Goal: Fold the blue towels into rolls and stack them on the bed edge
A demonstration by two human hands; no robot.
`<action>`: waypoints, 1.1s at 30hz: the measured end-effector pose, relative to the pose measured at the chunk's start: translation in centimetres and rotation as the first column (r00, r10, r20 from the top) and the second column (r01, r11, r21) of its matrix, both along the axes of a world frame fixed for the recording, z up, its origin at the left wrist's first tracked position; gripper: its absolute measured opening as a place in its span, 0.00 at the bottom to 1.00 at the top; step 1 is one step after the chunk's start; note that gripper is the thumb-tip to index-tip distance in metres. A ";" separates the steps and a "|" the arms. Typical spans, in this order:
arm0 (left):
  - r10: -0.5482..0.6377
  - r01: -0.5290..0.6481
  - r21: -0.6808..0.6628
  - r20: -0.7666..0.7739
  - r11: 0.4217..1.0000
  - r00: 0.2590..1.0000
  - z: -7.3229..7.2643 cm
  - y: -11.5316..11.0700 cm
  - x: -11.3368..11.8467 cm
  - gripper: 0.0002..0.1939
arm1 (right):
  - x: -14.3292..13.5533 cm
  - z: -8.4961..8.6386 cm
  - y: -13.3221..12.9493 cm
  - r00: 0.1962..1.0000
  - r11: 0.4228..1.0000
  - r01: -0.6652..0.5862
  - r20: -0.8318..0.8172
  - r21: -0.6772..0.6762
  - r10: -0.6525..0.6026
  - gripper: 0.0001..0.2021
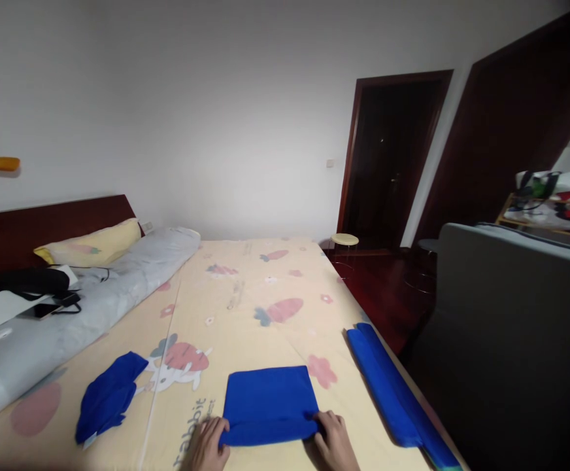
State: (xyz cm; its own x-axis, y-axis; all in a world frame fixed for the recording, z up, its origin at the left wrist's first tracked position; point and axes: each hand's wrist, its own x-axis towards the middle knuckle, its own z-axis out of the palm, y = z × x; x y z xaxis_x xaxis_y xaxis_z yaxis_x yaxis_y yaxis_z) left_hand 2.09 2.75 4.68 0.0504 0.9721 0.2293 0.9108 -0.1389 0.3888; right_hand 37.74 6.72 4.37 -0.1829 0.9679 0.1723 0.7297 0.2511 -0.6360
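A blue cloth (271, 396) lies flat on the bed in front of me, with a folded strip along its near edge. My left hand (210, 441) grips the near left corner, thumb and fingers pinched on the fabric. At the near right corner, my right hand (333, 437) pinches the cloth the same way. Off to the left is a crumpled blue cloth (108, 396) with a small white tag. Long folded blue cloths (393, 392) lie along the bed's right edge, apart from my hands.
The bed (246, 281) has a cream sheet with carrot and rabbit prints. A rolled grey quilt (93, 307), a yellow pillow (93, 242) and a phone (47, 310) are at the left. A stool (344, 240) stands beyond the right edge, near a dark grey panel (501, 314).
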 end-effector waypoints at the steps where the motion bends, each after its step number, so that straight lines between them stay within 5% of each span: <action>1: 0.022 -0.021 -0.010 0.036 1.000 0.999 0.0 0.0 -0.1 0.17 | 0.1 0.1 0.0 0.999 0.999 0.018 -0.028 -0.041 -0.019 0.13; 6: 0.154 -0.143 -0.083 0.145 0.986 0.977 -1.6 0.7 -0.5 0.14 | -0.2 -2.1 0.5 0.996 0.993 0.080 -0.017 -0.081 -0.082 0.17; 12: 0.353 -0.345 0.132 -0.043 0.929 0.934 -3.6 1.7 1.4 0.21 | -1.8 -5.3 0.8 0.974 0.949 0.148 0.127 0.277 -0.189 0.22; 17: 0.058 -0.032 0.218 -0.115 0.975 0.992 -5.2 1.7 7.6 0.24 | -6.7 -6.1 -0.1 0.947 0.926 -0.223 0.292 0.305 0.133 0.25; 21: -0.003 0.026 0.151 -0.148 0.988 0.989 -7.1 1.7 10.4 0.27 | -8.4 -6.4 -0.3 0.926 0.934 -0.274 0.325 0.230 0.192 0.25; 28: 0.178 -0.134 0.156 -0.321 0.979 0.930 -7.4 -0.2 3.8 0.29 | -0.1 -7.4 -0.5 0.948 0.964 -0.154 0.308 0.219 0.081 0.29; 33: 0.226 -0.194 0.122 -0.365 0.973 0.903 -6.1 -1.2 1.3 0.29 | 0.5 -6.9 -0.8 0.959 0.964 -0.140 0.275 0.226 0.075 0.25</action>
